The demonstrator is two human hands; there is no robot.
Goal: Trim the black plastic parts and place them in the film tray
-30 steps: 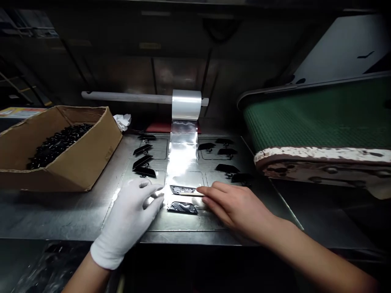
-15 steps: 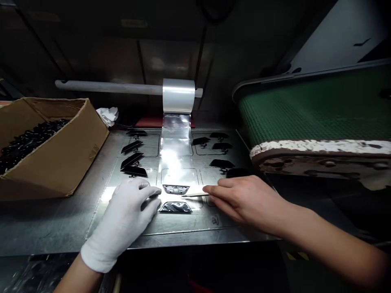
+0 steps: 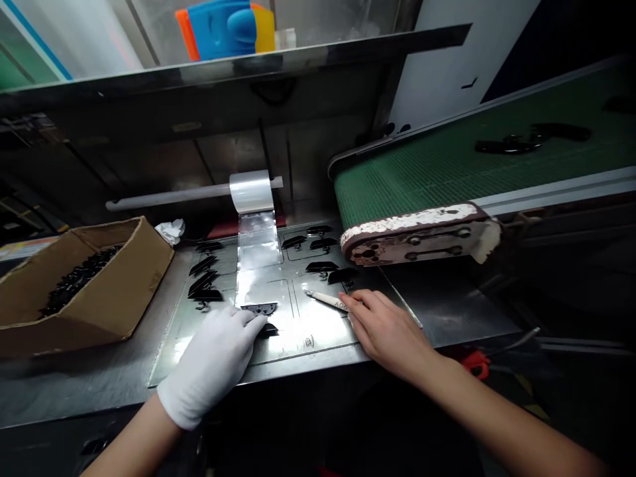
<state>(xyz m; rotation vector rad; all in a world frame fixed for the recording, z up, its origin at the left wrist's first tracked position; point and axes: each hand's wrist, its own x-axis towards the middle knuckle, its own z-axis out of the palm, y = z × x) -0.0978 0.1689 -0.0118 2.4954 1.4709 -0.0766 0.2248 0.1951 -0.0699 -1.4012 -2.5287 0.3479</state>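
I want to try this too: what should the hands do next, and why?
Perhaps the gloved left hand should pinch the dark part by the film strip: its fingers are right there, and the right hand holds the white tool apart from that part.

pale tool (image 3: 325,299): "a0", rest unclear; sheet mark (image 3: 309,342) illegible

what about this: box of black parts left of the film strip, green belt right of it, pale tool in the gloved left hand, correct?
The hand is wrong: the pale tool is in the bare right hand, not the gloved left hand, as the head view shows. The rest holds: the box is left of the film strip, the green belt right of it.
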